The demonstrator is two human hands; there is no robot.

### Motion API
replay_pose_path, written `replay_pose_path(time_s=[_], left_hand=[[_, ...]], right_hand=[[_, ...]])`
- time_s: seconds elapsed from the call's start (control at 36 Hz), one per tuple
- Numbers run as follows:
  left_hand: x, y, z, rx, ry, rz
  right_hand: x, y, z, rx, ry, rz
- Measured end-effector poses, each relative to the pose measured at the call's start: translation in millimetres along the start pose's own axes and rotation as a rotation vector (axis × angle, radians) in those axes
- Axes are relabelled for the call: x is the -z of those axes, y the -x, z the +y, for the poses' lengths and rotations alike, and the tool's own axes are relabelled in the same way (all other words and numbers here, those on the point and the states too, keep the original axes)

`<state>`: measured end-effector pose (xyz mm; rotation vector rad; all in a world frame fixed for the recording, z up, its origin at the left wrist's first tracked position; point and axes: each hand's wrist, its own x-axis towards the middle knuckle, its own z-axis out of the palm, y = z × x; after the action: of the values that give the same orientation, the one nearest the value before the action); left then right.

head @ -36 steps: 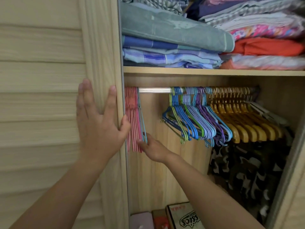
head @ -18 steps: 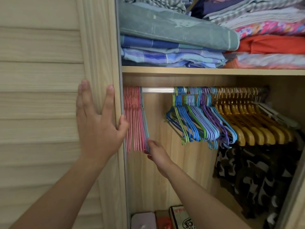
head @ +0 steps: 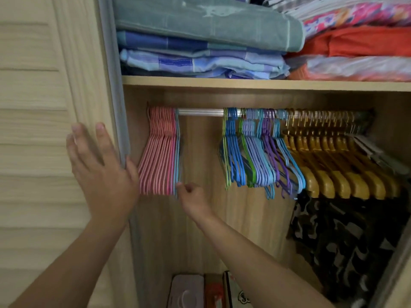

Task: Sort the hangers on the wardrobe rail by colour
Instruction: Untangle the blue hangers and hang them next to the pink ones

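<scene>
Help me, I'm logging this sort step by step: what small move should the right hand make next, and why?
Probably reach for another light blue hanger in the mixed bunch. The right hand touches the light blue hanger already parked beside the pink hangers, while blues, greens and purples remain mixed.

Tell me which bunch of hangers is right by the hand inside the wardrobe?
The pink hangers at the rail's left end. The right hand is at their bottom corner; the blue-purple and wooden bunches hang apart, farther right.

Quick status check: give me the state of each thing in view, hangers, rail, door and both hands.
Pink hangers: bunched at rail's left end.
Light blue hanger: against the pink bunch.
Mixed blue, green, purple hangers: unsorted.
Wooden hangers: grouped right.
Rail: bare mid-section.
Door: slid aside.
Left hand: flat on door.
Right hand: at light blue hanger's bottom.
</scene>
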<state>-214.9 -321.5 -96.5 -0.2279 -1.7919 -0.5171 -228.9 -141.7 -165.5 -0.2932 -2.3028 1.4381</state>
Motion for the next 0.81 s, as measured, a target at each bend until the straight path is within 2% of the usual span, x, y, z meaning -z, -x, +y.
replay_pose_path(time_s=[0.19, 0.33, 0.53, 0.58, 0.64, 0.69, 0.81], left_hand=[[-5.4, 1.3, -0.3, 0.012, -0.009, 0.069], [-9.3, 4.5, -0.6, 0.013, -0.001, 0.078], [-9.1, 4.8, -1.2, 0.023, 0.013, 0.064], [-11.1, 10.6, -3.0, -0.066, -0.038, 0.09], [-14.6, 22.9, -9.0, -0.311, -0.124, 0.123], [-15.8, 34.6, -15.4, -0.518, -0.183, 0.084], [-12.5, 38.8, -19.5, -0.694, -0.166, -0.052]], right_hand=[[33.2, 53.2, 36.6, 0.055, -0.006, -0.094], [66.4, 72.1, 59.9, 0.045, 0.014, 0.034], [120.9, 91.8, 55.6, 0.138, 0.071, 0.301], [134.0, 92.9, 51.5, 0.15, 0.11, 0.356], [147.2, 95.1, 47.6, 0.161, 0.14, 0.436], [162.0, 97.3, 45.0, 0.159, 0.175, 0.515], [187.4, 93.1, 39.1, 0.168, 0.266, 0.618]])
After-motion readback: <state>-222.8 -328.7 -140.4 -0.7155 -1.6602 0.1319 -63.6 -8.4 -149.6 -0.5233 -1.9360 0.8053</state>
